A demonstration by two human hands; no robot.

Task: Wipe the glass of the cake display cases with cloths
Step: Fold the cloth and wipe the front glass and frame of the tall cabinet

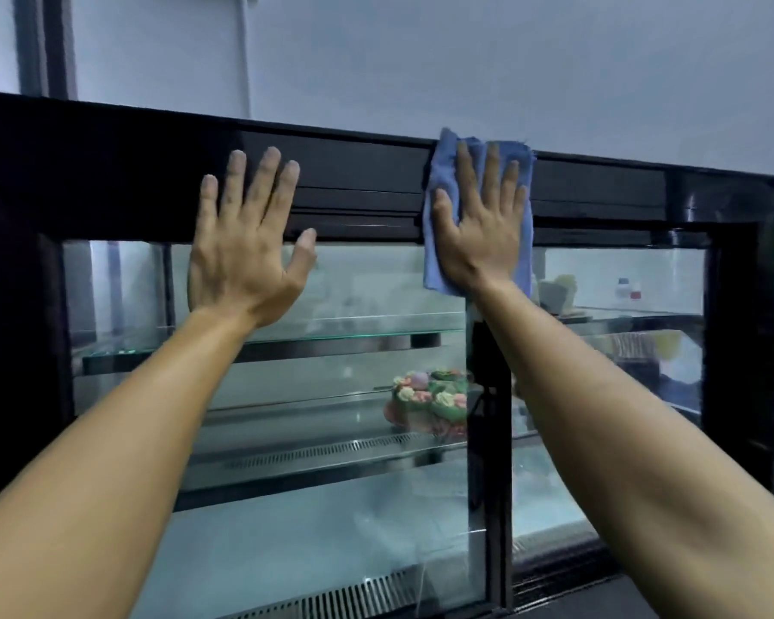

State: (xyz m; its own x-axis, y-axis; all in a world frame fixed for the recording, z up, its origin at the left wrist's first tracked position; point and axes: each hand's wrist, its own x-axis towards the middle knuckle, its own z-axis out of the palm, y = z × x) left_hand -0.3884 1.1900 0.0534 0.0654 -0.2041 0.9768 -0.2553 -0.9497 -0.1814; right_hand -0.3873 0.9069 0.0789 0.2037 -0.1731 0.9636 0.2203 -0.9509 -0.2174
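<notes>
Two hands are laid flat on the black-framed glass cake display case (599,189). The soft, limp blue cloth (439,216) is pressed against frame and glass by the spread right hand (483,230); the left hand (246,247), spread and empty, braces alongside. Broad palm pressure is judged best; the glass looks slippery and fragile.

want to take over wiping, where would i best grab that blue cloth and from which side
Probably the upper left corner of the blue cloth, coming from above and the left. The right hand presses flat over the cloth's middle with straight fingers, pinning it against the case's black top frame. That corner sticks out free past the fingertips, while the lower edge hangs close by the wrist.
</notes>
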